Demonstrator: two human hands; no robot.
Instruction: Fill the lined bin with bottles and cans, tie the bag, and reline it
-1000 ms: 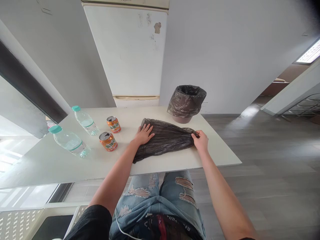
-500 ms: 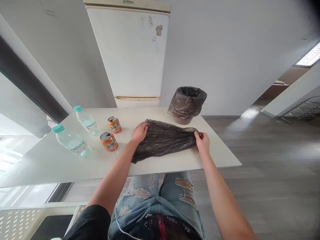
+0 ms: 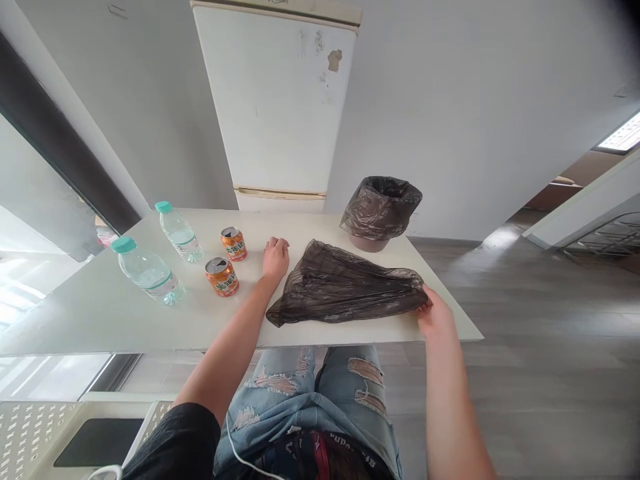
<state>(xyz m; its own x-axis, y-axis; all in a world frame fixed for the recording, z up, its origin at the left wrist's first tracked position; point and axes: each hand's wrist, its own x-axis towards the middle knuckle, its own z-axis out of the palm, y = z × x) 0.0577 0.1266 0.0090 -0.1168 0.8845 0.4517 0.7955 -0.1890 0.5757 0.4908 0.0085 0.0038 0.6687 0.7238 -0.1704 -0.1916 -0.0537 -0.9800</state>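
While the right hand [image 3: 437, 313] grips the three o'clock end of a black plastic bag [image 3: 345, 287], its fingers closed on the film, the left hand [image 3: 277, 255] is clear of it at ten o'clock, fingers curled downward; I cannot tell how tightly. The bag lies flat and creased on the white table [image 3: 85, 320]. At one o'clock from it stands a bin [image 3: 369, 245] with a dark liner [image 3: 377, 217]; toward nine, two orange cans [image 3: 223, 277].
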